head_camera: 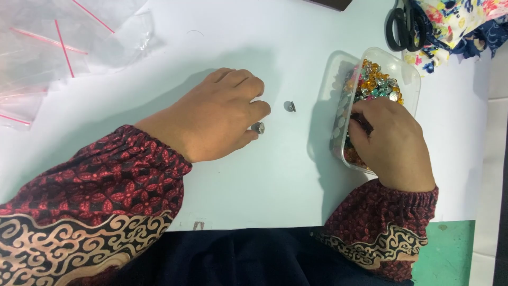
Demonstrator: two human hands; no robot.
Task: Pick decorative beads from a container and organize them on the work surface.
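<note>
Patterned sleeves nearest; the left hand (214, 116) pinches a small silver stud (258, 127), another stud (289, 106) just beyond. The right hand (389, 140) digs, curled, into a clear tub (410, 74) of beads, perhaps gripping some.

My left hand (214, 114) rests on the table (254, 180), one stud (258, 127) at its fingertips — another stud (289, 106) just right of it. Further right, my right hand (389, 140) sits in the tub (410, 74) of gems (375, 82). Scissors (405, 24) lie behind the tub, bags (58, 47) far left.
</note>
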